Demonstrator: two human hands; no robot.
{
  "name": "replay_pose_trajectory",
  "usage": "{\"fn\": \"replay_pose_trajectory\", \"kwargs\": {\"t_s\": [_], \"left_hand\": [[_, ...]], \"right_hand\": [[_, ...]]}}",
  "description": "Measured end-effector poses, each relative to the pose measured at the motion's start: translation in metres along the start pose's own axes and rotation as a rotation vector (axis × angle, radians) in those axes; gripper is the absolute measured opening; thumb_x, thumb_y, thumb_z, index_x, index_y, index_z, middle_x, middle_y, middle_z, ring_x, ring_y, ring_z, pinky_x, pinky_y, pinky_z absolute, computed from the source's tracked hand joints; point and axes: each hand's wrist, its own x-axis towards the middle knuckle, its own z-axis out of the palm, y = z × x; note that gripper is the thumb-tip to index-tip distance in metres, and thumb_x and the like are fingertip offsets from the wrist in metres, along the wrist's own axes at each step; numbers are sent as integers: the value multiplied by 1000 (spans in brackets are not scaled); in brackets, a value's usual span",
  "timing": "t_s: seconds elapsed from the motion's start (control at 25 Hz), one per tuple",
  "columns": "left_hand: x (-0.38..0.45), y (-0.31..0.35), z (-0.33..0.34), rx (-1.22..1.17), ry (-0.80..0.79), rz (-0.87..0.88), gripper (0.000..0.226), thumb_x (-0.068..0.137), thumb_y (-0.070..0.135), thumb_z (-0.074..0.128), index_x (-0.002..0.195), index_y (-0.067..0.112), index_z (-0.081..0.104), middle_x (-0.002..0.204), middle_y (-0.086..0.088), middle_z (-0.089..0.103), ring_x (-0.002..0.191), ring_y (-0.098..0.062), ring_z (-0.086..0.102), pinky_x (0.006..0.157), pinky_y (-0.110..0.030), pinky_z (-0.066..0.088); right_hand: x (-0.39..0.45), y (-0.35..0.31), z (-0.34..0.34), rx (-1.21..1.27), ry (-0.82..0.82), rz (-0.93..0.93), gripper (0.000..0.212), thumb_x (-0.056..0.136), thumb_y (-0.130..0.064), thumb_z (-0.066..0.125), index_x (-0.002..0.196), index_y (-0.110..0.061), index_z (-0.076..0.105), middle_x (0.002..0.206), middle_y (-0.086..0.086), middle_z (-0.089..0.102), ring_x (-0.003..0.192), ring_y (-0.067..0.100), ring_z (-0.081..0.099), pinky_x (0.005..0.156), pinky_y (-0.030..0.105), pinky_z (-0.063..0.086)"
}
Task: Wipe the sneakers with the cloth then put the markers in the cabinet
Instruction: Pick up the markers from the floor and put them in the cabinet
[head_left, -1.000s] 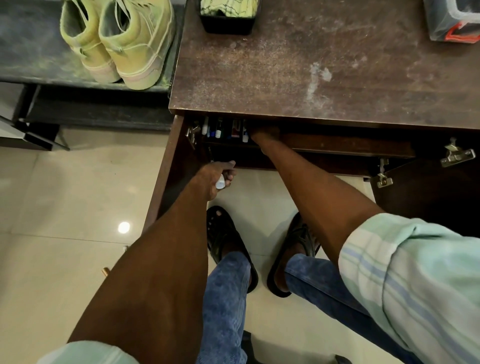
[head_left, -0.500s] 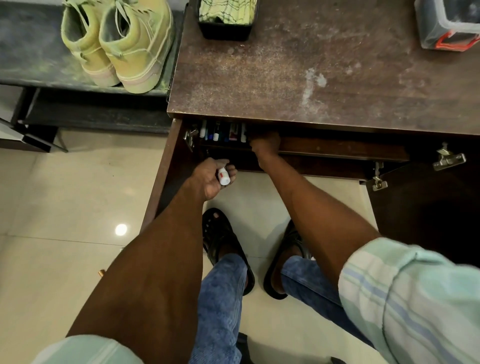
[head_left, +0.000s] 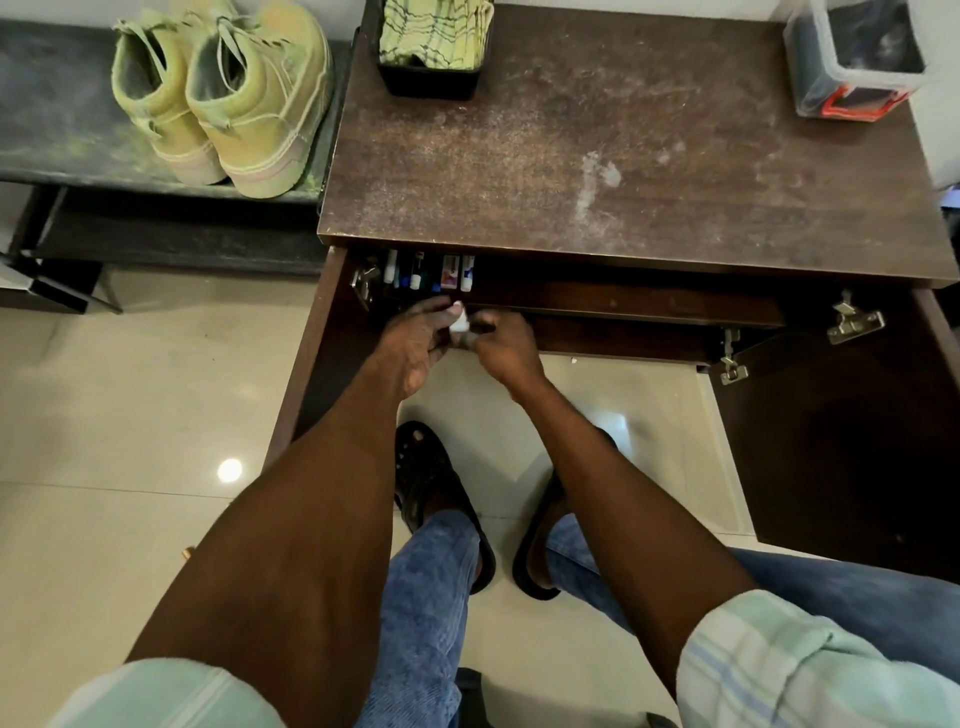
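Basically late stage, marker part of the task underway. Landmark is the cabinet (head_left: 628, 171), brown top, both doors swung open.

Left of the cabinet, the 2 sneakers (head_left: 223, 98) sit side by side on a dark bench, heels toward the camera; wiping looks done, judging only from the cloth being put away. The cloth (head_left: 435, 32) is folded in a black holder at the back-left corner of the cabinet top, nobody touching it.

Under the cabinet's front-left edge, a row of markers (head_left: 431, 271) already stands on the inner shelf, at least 5 visible, exact count unclear in the shadow.

Just in front of that row, the left hand (head_left: 410, 343) has fingers curled round 1 more marker (head_left: 460, 323), white cap end showing. The right hand (head_left: 501, 345) meets it from the right, fingers curled at the same marker; whether it really pinches it or only touches, cannot tell.

At the cabinet's back-right corner sits a clear plastic container (head_left: 852, 62), contents dark, cannot tell if markers remain inside.

Left to do, as I judge it: shelve this marker, any others, close the doors.
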Motion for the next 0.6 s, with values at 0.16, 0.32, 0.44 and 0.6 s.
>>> {"fn": "replay_pose_trajectory", "kwargs": {"t_s": [0.16,0.32,0.44,0.6], "left_hand": [[-2,-2,-5,72,44,-63,39,97,20,53,135,12,50,142,-9,50,131,-25,47,108,-39,39],[0,-5,-15,138,67,-106,37,100,19,46,137,11,48,142,-9,49,129,-26,49,109,-41,40],[3,-5,-12,167,60,-104,36,100,21,47,134,11,50,140,-8,52,126,-24,52,106,-40,42],[3,-6,-8,199,47,-110,34,97,22,53,129,10,54,135,-7,57,120,-23,56,102,-39,45]], "right_hand": [[32,2,-8,-107,367,-31,31,87,-35,65,90,-5,72,88,14,73,79,22,66,60,21,35],[63,2,-11,-146,329,-47,37,92,-34,57,84,-1,72,88,19,72,88,29,68,63,23,38],[77,3,-7,-253,313,-37,31,92,-26,57,88,1,70,96,20,71,94,31,66,69,26,40],[73,9,-5,-134,338,-53,18,85,-14,65,90,2,70,96,20,71,94,31,66,74,30,47]]}}
